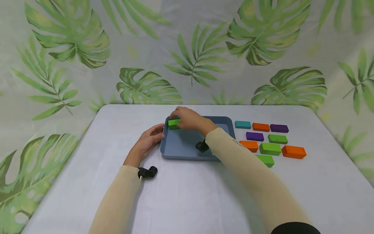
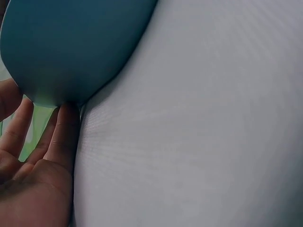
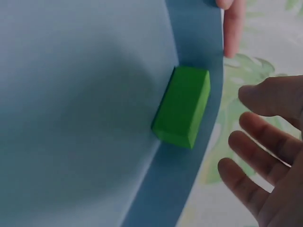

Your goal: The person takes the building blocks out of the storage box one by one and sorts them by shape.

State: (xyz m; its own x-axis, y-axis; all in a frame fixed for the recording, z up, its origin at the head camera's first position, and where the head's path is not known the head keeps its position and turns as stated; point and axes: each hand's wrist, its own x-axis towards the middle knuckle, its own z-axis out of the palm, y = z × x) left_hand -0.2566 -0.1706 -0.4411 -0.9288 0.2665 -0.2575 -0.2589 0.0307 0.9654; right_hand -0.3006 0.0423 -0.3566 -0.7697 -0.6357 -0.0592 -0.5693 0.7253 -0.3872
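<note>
A blue-grey tray lies on the white-covered table. In its far left corner sits a green block, set against the tray wall in the right wrist view. My right hand reaches across the tray over that corner. Seen from the right wrist, the thumb and spread fingers of this hand stand apart from the green block, with nothing between them. My left hand is at the tray's left side, fingertips touching its outer wall. The left wrist view shows its extended fingers against the tray.
Right of the tray, loose blocks lie in rough rows: a teal block, purple blocks, orange blocks and green blocks. My right sleeve passes over the tray's near right corner. A leaf-patterned cloth hangs behind the table.
</note>
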